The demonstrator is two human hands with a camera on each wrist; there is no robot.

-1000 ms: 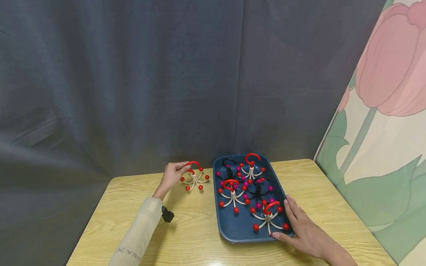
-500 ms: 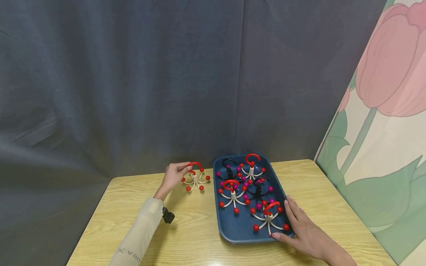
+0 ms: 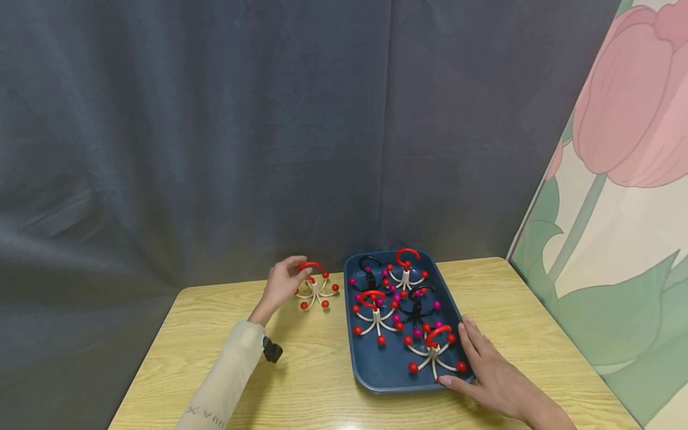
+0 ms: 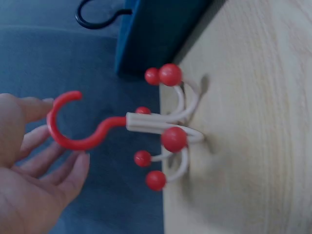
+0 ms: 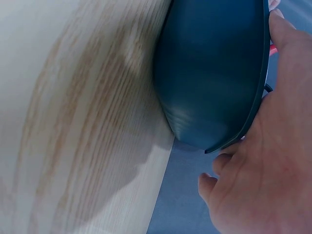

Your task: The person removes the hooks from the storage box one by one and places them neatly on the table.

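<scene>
A white multi-arm hook hanger with a red hook and red ball tips [image 4: 151, 124] stands upright on the table, left of the blue tray [image 3: 376, 379]. My left hand [image 3: 282, 283] is around its red hook, fingers loosely spread; in the left wrist view the thumb and fingertips lie close to the hook without pinching it. My right hand [image 3: 497, 376] rests on the tray's near right corner, fingers straight along the outer side and thumb at the rim. Inside the tray stand several similar hangers, including a white one [image 3: 432, 352] near the right thumb and a black one [image 3: 416, 310].
The wooden table [image 3: 306, 370] ends at a dark curtain [image 3: 269, 149] behind the tray. A wall panel with painted tulips [image 3: 618, 239] rises along the right side. A small black device [image 3: 272, 350] is strapped at my left wrist.
My left fingers have loosened from the pinch on the red hook and spread apart. The hanger stays in nearly the same place. My right hand and the tray have not moved.
</scene>
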